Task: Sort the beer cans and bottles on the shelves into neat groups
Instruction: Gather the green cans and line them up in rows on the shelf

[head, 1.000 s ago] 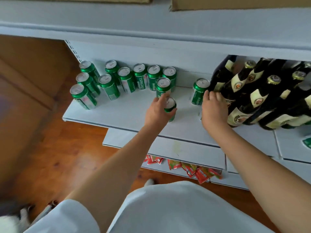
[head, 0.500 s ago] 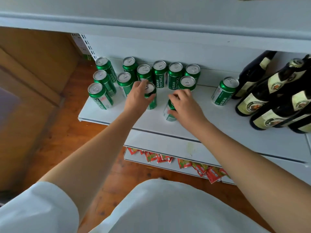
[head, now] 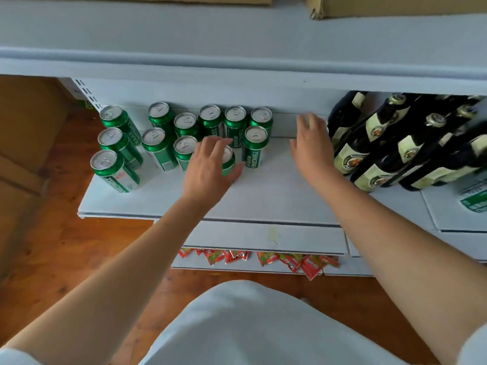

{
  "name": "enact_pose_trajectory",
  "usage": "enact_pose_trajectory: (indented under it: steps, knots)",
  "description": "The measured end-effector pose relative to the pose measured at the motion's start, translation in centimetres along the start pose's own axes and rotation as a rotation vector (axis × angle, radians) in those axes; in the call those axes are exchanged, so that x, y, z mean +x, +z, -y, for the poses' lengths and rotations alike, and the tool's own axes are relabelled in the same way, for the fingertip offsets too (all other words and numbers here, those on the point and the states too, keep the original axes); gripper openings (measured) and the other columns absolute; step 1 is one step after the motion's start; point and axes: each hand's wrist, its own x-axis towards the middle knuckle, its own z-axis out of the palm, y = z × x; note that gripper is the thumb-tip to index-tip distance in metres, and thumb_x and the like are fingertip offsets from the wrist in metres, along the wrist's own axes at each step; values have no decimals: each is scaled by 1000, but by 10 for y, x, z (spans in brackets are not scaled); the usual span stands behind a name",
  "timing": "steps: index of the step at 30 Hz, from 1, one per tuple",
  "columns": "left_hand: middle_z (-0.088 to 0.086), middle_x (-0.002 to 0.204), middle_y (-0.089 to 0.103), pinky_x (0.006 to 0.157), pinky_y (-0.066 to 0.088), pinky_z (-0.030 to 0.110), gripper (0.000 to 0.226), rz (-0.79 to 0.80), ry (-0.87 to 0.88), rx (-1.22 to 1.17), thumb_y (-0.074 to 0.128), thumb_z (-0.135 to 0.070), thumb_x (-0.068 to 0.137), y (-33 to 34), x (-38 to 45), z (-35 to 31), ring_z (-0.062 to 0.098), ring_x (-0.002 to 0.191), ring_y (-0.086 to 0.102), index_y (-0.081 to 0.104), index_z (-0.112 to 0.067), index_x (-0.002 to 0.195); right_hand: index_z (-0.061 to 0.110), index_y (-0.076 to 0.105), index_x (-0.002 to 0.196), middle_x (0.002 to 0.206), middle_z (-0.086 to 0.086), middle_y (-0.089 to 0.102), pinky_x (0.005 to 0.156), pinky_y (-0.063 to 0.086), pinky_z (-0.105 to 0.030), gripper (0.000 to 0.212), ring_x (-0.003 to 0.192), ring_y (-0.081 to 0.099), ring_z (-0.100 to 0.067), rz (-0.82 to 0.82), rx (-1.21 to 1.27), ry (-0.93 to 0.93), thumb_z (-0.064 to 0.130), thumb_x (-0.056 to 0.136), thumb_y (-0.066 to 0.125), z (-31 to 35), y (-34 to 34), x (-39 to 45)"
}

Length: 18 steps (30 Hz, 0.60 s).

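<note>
Thirteen green cans (head: 160,150) stand upright; one can (head: 228,159) sits under the left hand (head: 210,167), fingers spread. Right hand (head: 312,146) hovers open beside dark bottles (head: 390,143).

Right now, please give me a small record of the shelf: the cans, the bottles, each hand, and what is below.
cans: green beer cans upright, grouped on the left part of the white shelf
bottles: dark bottles grouped on the right
left hand: fingers spread over one can at the group's front
right hand: open, holds nothing, between cans and bottles
below: red packets on a lower shelf
</note>
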Motion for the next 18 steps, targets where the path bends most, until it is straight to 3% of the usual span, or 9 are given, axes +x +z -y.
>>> enact_pose_trajectory:
  steps: [2,4,6,9,12,15,18]
  knots:
    - [9,140,45,105,41,44,74,142,2,161,67,-53,83,17,1,-5,30,128,43,43,-16,142,8,21,152,151,-25,27,105,36,-44,79,131,36,-40,254,-123,101,35,92,63,-25,1,15]
    - [11,143,42,109,33,44,76,194,-35,291,70,-50,82,25,5,-2,32,131,38,41,-16,144,13,9,155,148,-25,32,103,35,-42,93,129,37,-39,386,-244,105,42,87,66,-31,4,26]
    - [10,138,48,105,33,46,64,152,-19,334,75,-36,80,24,10,5,35,127,41,51,-17,137,12,18,153,141,-22,41,101,34,-41,86,127,39,-37,412,-331,87,35,86,66,-29,3,32]
    - [10,127,55,95,40,46,51,135,13,244,76,-18,78,21,18,14,36,114,49,61,-15,126,11,41,135,132,-20,42,95,42,-43,63,121,44,-39,427,-248,82,22,82,73,-24,-6,35]
    - [12,130,50,93,46,46,53,198,18,160,74,-11,81,21,29,19,36,114,47,57,-11,131,14,44,129,125,-18,42,86,48,-44,70,110,52,-41,525,-85,-15,27,73,84,-12,-12,14]
    - [11,136,47,93,49,46,56,207,14,154,68,-5,83,24,39,27,34,121,45,52,-13,136,22,46,131,124,-12,44,90,51,-45,73,112,52,-35,503,105,-88,30,70,85,9,-10,-15]
    - [11,140,47,106,40,45,60,180,10,200,67,-11,83,20,43,26,33,129,41,48,-14,140,23,44,135,126,-11,42,89,51,-44,73,112,50,-32,438,191,-123,31,72,82,32,-3,-30]
